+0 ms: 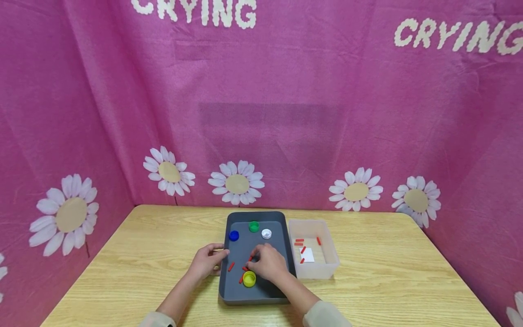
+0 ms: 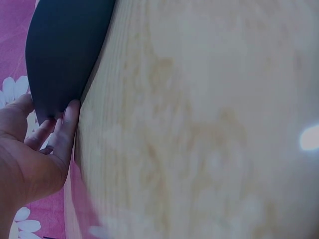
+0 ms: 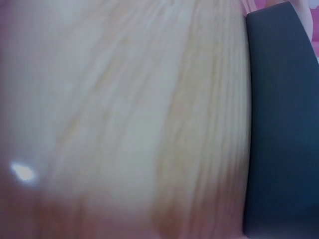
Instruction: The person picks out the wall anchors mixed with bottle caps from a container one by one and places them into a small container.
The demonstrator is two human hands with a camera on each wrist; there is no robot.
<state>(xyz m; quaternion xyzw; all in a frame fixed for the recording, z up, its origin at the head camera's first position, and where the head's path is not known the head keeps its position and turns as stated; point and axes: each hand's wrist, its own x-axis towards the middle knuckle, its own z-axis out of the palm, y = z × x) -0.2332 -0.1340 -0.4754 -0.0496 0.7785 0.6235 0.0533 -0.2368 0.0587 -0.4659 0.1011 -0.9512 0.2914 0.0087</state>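
Red sticks (image 1: 231, 266) lie in a gray tray (image 1: 242, 250) on the worktop (image 1: 388, 263), some beside a yellow cap (image 1: 249, 279). The left hand (image 1: 206, 262) grips the tray's edge; the right hand (image 1: 269, 262) bends over sticks, whether pinching one cannot be told.

"What's hanging at twelve o'clock?"
"A pink cloth (image 1: 278, 77). White lettering (image 1: 205, 12) is spelling CRYING at eleven o'clock and again at two."
"Any flowers?"
"A printed daisy (image 1: 169, 172) is showing at nine. A wood-grained counter (image 1: 384, 268) is spreading towards six."
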